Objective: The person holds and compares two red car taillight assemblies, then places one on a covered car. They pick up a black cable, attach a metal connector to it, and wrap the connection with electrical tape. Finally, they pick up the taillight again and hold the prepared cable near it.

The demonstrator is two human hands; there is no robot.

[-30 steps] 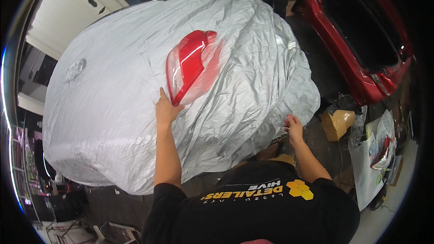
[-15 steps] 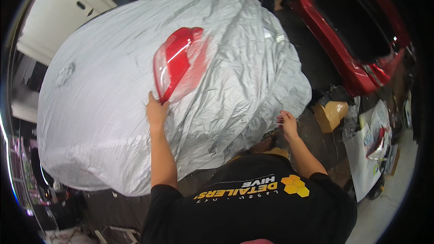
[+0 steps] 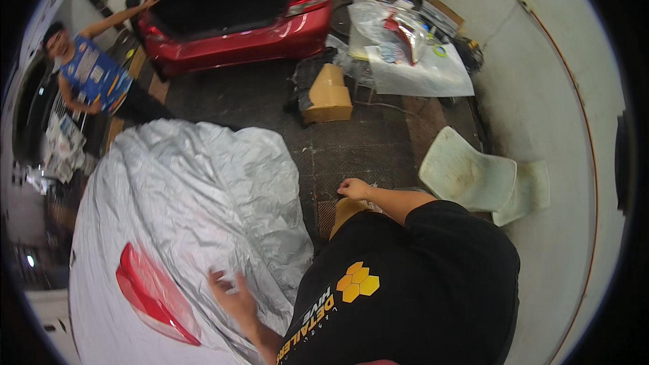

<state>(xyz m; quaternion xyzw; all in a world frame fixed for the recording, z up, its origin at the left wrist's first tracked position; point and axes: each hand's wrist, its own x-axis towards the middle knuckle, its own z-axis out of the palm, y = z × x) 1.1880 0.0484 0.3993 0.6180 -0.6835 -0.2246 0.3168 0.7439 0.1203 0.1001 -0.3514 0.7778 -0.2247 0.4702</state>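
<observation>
A red tail light lens (image 3: 145,297) lies on the silver car cover (image 3: 196,182), its glossy curved edge toward the lower left and a paler, see-through red area beside it. My left hand (image 3: 233,297) hovers over the cover to the right of the lens, apart from it, fingers spread and holding nothing. Out to the right, past the cover's edge, my right hand (image 3: 355,188) is above the dark floor by my body. Its fingers are curled, and nothing shows in them.
A red car (image 3: 233,51) stands at the back with its trunk open. A person (image 3: 98,74) beside it rests one hand on it. Cardboard (image 3: 329,94), a sheet-covered stand (image 3: 426,78) with another tail light (image 3: 409,40), and a pale chair (image 3: 466,169) stand toward the right wall (image 3: 541,94).
My view has swung right, bringing the red car, stand and chair into fuller sight. My left hand has come off the tail light lens and opened; my right hand's fingers have curled in.
</observation>
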